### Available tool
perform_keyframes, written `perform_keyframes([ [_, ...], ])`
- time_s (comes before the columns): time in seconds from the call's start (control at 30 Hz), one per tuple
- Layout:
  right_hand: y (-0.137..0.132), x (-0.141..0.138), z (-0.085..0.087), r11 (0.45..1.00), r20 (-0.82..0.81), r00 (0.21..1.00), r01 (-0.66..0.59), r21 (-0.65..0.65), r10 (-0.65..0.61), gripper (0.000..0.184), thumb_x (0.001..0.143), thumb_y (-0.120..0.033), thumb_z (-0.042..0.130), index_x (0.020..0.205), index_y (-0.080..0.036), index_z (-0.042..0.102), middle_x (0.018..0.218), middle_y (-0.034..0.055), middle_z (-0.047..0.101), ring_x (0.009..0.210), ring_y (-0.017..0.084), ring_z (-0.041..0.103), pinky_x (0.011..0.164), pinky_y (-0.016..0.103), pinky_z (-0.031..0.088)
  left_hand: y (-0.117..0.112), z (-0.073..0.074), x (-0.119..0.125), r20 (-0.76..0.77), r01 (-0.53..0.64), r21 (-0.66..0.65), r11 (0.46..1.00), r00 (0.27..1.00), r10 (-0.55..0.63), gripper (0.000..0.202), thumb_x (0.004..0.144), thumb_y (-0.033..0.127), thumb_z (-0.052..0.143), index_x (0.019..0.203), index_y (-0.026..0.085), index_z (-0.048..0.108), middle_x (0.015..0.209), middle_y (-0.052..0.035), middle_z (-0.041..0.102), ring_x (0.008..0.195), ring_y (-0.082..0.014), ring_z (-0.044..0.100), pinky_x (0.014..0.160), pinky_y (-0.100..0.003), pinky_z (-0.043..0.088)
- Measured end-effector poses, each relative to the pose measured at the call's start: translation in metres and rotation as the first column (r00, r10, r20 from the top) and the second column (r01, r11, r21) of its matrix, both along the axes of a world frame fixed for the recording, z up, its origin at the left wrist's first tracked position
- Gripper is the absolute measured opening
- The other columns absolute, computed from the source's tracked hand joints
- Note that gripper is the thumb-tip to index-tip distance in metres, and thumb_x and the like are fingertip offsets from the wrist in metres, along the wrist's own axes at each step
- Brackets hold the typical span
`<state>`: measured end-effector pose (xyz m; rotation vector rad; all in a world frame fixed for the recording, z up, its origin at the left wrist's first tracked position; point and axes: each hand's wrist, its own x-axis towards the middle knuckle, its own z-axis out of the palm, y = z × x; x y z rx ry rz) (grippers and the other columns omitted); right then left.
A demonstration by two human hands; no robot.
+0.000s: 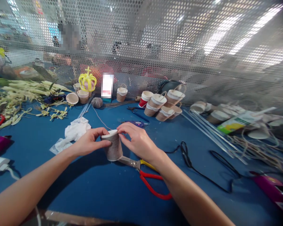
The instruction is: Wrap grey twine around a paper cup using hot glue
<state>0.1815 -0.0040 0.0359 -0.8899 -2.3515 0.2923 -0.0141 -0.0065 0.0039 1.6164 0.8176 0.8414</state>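
A paper cup (113, 147) wrapped in grey-brown yarn stands at the middle of the blue table, its white rim upward. My left hand (94, 141) grips the cup's left side near the rim, thumb across the front. On the opposite side, my right hand (133, 135) pinches at the rim; fingertips partly hide what lies between them. A strand of yarn runs from the cup back to a grey yarn ball (97, 102). Scissors (136, 164) with red and yellow handles lie beside the cup, partly under my right forearm.
Crumpled white plastic (76, 130) lies left of my hands. A blue glue gun (135, 123) and pliers (136, 109) lie behind. Several wrapped cups (165, 102) stand stacked near the perforated metal screen (136, 66). Clear glue sticks (212, 135) and a black cord (186, 157) lie right.
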Motion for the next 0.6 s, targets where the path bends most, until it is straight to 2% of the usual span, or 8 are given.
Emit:
perform_keyframes([
  [0.2,0.0009,0.0003,0.0006,1.0,0.055,0.998,-0.005,-0.012,0.006,0.012,0.077,-0.007,0.043,0.077,-0.017,0.048,0.087,0.0093,0.057,0.083,0.018,0.053,0.074,0.034,0.046,0.0,0.0002,-0.0007,0.008,0.004,-0.035,0.999,1.0,-0.004,0.018,0.072,0.028,0.061,0.077,0.013,0.052,0.077,-0.0015,0.055,0.072,-0.0125,0.049,0.067,-0.026,0.038],
  [0.33,-0.001,-0.0004,0.0027,0.988,-0.044,0.998,0.036,-0.152,-0.043,0.011,0.076,-0.008,0.045,0.08,-0.017,0.051,0.086,0.007,0.057,0.078,0.016,0.054,0.07,0.031,0.046,-0.0005,0.0016,-0.0002,0.024,0.008,-0.065,0.998,1.0,-0.007,0.018,0.071,0.027,0.061,0.077,0.013,0.051,0.077,-0.0016,0.055,0.072,-0.0124,0.049,0.067,-0.026,0.038],
  [0.4,-0.0027,-0.0009,0.0036,0.956,-0.109,0.989,0.062,-0.287,-0.097,0.015,0.074,-0.01,0.048,0.087,-0.017,0.052,0.088,0.0059,0.058,0.078,0.015,0.054,0.069,0.029,0.046,-0.0008,0.0019,0.0001,0.028,0.01,-0.07,0.997,1.0,-0.008,0.018,0.071,0.027,0.061,0.076,0.013,0.051,0.078,-0.0017,0.054,0.071,-0.0123,0.049,0.066,-0.026,0.038],
  [0.5,-0.0043,-0.0018,0.0026,0.874,-0.131,0.977,0.087,-0.479,-0.17,0.024,0.074,-0.015,0.05,0.098,-0.016,0.053,0.092,0.0058,0.057,0.077,0.014,0.054,0.066,0.029,0.046,-0.0014,0.0016,0.0007,0.019,0.006,-0.06,0.998,1.0,-0.005,0.017,0.072,0.027,0.061,0.076,0.013,0.051,0.077,-0.0014,0.054,0.071,-0.0119,0.049,0.066,-0.026,0.038],
  [0.6,-0.0035,-0.003,-0.0023,0.801,-0.145,0.97,0.07,-0.594,-0.192,0.028,0.073,-0.018,0.051,0.102,-0.017,0.055,0.085,0.0036,0.057,0.072,0.014,0.053,0.064,0.029,0.044,-0.0018,0.0009,0.0011,-0.004,0.003,-0.037,0.999,1.0,-0.004,0.016,0.072,0.026,0.06,0.077,0.013,0.052,0.077,-0.0009,0.054,0.07,-0.0119,0.048,0.066,-0.025,0.038],
])
